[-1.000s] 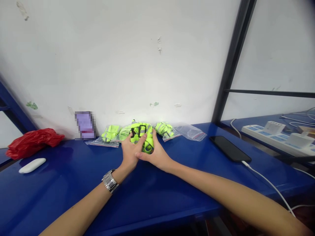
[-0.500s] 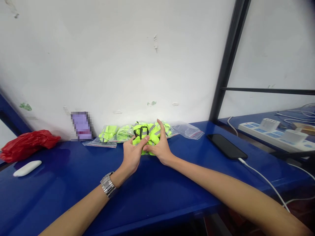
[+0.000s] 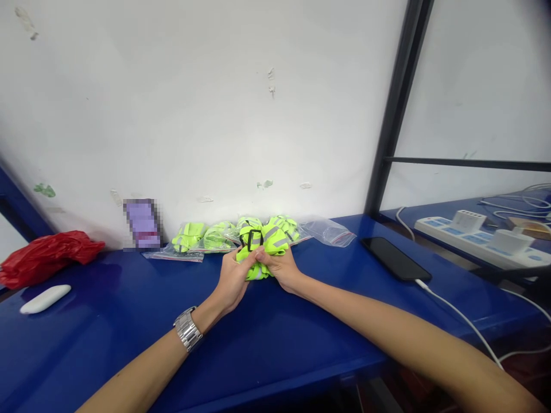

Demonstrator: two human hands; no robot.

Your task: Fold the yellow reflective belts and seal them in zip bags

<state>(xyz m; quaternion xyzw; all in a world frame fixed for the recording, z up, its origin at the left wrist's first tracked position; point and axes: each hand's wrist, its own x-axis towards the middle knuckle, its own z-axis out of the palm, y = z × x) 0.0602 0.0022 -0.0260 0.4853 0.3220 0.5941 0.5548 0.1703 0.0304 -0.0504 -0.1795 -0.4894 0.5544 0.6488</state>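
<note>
A bundled neon-yellow reflective strap (image 3: 269, 244) with grey stripes and a black buckle is gathered between my two hands above the blue table. My left hand (image 3: 235, 274), a metal watch on its wrist, grips the bundle from the left with the thumb on the front. From the right, my right hand (image 3: 284, 268) closes on it, its thumb meeting the left one. Most of my fingers are hidden behind the bundle. Behind it, along the wall, lie several similar yellow bundles in clear zip bags (image 3: 219, 235).
An unfilled clear zip bag (image 3: 329, 231) lies right of the bundles. Farther right are a black phone (image 3: 396, 258) on a white cable and a power strip (image 3: 482, 238). Leftward are a propped phone (image 3: 143, 223), a red plastic bag (image 3: 47, 258) and a white case (image 3: 45, 299).
My right hand's raised fingers have folded down around the bundle. The strap bundle looks more compact, and its buckle has shifted slightly right and down.
</note>
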